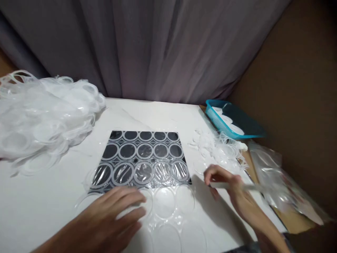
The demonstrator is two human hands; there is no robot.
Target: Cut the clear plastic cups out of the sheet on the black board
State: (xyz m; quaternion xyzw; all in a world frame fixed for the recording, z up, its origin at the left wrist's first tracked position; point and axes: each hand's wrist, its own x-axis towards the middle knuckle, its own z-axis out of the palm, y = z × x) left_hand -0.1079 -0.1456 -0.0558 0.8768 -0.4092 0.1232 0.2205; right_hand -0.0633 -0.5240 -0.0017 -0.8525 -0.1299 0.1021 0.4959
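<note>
Left hand (110, 212): fingers loosely spread over patterned sheet (164, 203), contact unclear.
Patterned sheet: long axis apparently near-to-far; extends right and far of left fingers, the nearer hand.
Right hand (238, 191): fingers pinching blurred thin strip (222, 185), right of sheet.
Black panel (110, 151): under sheet's far part.

Our left hand (116, 211) lies toward seven o'clock, palm down, fingers (129, 202) extended and slightly parted, its forearm (63, 239) entering from nearer eight. Our right hand (229, 184) is raised toward four o'clock, fingers (210, 172) curled opposite the thumb, apparently in a pinch, though blur makes us unsure.
</note>
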